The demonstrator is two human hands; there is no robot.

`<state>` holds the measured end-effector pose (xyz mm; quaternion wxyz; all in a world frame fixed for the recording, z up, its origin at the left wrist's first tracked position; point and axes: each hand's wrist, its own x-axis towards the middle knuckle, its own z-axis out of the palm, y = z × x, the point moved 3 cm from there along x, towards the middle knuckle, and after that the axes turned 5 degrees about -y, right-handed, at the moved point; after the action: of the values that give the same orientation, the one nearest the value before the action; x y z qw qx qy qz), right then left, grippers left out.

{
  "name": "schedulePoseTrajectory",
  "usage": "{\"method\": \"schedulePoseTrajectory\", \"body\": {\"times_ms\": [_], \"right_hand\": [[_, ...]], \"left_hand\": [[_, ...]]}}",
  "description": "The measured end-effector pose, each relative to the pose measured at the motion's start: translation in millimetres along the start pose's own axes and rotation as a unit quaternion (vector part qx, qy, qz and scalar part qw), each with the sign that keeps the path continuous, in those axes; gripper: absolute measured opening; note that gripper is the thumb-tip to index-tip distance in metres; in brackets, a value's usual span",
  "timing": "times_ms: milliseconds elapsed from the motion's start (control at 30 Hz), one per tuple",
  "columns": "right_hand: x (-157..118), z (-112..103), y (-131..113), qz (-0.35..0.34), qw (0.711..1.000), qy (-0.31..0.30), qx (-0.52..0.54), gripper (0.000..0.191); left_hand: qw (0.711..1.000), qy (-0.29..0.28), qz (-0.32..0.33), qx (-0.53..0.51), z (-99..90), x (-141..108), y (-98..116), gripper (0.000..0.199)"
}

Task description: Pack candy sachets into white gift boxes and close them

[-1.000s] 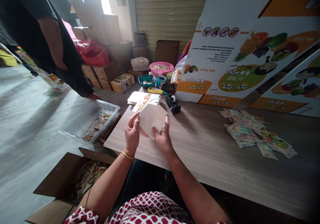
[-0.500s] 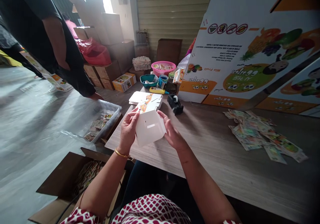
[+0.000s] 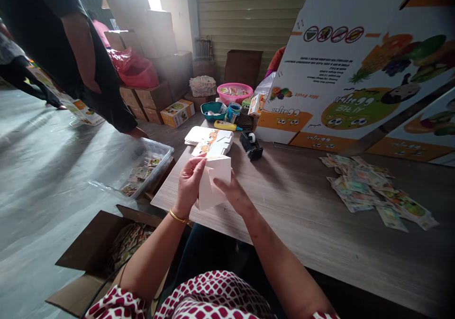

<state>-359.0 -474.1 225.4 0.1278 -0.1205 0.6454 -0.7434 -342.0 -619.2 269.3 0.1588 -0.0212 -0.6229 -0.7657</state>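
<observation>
Over the table (image 3: pixel 302 219), the person's 2 hands sit close together: the left hand (image 3: pixel 190 187) upright with curled fingers, the right hand (image 3: pixel 232 196) slanting inward beside it.

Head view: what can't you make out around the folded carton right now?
In the head view:
White carton: part hidden by the left hand and right hand.
Packets in the cardboard box: print too small to read.
Standing person: head cut off by the top edge.

Tape dispenser (image 3: pixel 250 147) on wooden table (image 3: pixel 320 224), right of flat box blanks (image 3: pixel 209 141); loose sachets (image 3: pixel 366 186) further right; plastic tub (image 3: pixel 145 167) and open carton (image 3: pixel 92 257) left of table; display boards (image 3: pixel 355 68) behind.
</observation>
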Motion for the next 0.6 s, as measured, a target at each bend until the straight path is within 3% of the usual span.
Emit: {"method": "schedulePoseTrajectory", "body": {"times_ms": [167,333,400,500,600], "right_hand": [[-1.9,-2.3,-9.3,0.027,0.999,-0.015,0.021,0.081],[0.5,-12.7,-15.2,0.029,0.999,0.011,-0.03,0.07],[4.4,-14.8,-15.2,0.045,0.996,0.016,-0.078,0.067],[12.6,-16.9,-14.8,0.074,0.989,0.031,-0.121,0.068],[18.2,-13.9,-15.6,0.05,0.998,-0.005,-0.025,0.081]], "left_hand": [[0.999,0.029,-0.006,-0.023,-1.9,3.0,-7.2,0.045],[0.964,0.056,-0.234,-0.118,-15.5,0.9,-48.7,0.082],[0.952,0.043,-0.273,-0.131,-18.0,-3.4,-56.4,0.088],[0.967,0.016,-0.229,-0.109,-15.9,-7.5,-50.0,0.091],[0.98,-0.039,-0.183,-0.072,-9.5,-6.1,-35.7,0.086]]}}
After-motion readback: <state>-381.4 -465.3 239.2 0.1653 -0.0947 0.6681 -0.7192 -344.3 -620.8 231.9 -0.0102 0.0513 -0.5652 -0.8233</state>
